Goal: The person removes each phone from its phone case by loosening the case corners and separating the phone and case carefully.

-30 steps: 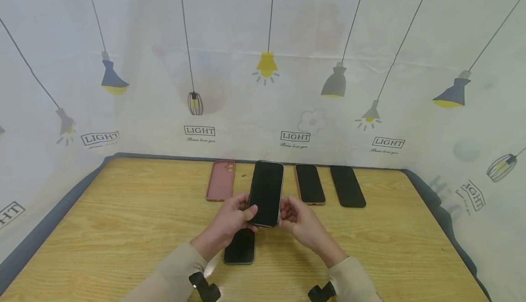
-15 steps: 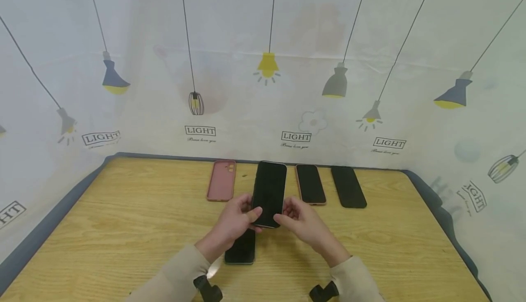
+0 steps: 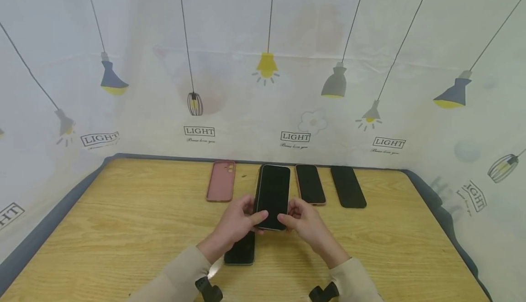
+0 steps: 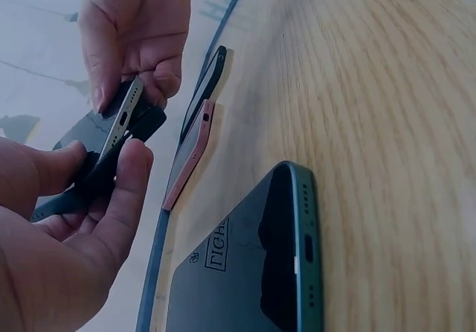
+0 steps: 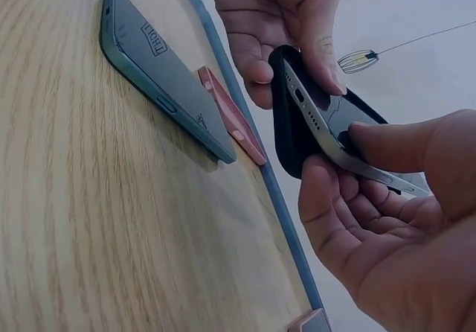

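Between both hands a phone point(image 3: 273, 195) with a silvery frame is held above the table, screen up. The left hand point(image 3: 236, 222) grips its left side, thumb on the screen; the right hand point(image 3: 307, 224) pinches the lower right side. In the right wrist view a black case point(image 5: 290, 127) lies under the phone point(image 5: 316, 116), and the phone's bottom end stands tilted out of it, with a gap between them. The left wrist view also shows the phone's end point(image 4: 123, 116) apart from the black case point(image 4: 149, 123). Below the left hand lies a green-edged phone point(image 3: 239, 249).
Along the wooden table's point(image 3: 123, 210) back edge lie an empty pink case point(image 3: 221, 181), a pink-edged phone point(image 3: 310, 184) and a black phone-shaped item point(image 3: 348, 187). Behind them hangs a cloth point(image 3: 238, 83) printed with lamps.
The held phone has shifted slightly right and towards the person, and now sits askew over the case. The right thumb has moved from beside the phone onto its screen edge.
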The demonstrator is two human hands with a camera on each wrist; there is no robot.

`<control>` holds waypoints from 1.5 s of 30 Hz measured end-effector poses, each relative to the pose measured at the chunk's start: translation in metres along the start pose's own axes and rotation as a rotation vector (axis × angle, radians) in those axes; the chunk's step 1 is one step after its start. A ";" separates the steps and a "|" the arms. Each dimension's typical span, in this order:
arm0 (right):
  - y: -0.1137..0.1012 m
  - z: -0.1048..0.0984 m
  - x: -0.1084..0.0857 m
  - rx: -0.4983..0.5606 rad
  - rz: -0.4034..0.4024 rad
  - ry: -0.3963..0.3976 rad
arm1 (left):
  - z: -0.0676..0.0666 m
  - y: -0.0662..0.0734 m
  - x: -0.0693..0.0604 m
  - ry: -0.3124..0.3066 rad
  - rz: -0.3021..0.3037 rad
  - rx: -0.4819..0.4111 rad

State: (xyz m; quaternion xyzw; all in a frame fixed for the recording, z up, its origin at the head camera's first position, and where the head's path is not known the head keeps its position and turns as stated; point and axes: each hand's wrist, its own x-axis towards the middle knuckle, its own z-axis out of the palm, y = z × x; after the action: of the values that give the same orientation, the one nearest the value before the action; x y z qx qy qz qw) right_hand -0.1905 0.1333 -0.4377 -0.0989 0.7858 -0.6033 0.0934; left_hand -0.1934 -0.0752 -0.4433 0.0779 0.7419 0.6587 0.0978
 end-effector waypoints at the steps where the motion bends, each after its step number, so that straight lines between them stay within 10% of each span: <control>1: 0.000 -0.001 0.000 0.001 0.004 -0.005 | 0.000 0.001 0.000 -0.004 -0.001 -0.003; 25: 0.012 -0.022 -0.008 0.141 0.022 0.008 | -0.009 0.004 0.004 -0.014 -0.060 -0.035; 45: 0.019 -0.030 -0.020 0.155 0.061 0.012 | -0.022 0.004 0.024 0.068 -0.080 0.196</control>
State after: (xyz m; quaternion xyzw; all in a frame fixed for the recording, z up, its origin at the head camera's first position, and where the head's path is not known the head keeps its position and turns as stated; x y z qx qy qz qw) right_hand -0.1802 0.1714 -0.4479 -0.0641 0.7400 -0.6597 0.1144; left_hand -0.2218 -0.0903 -0.4374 0.0349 0.8083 0.5807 0.0905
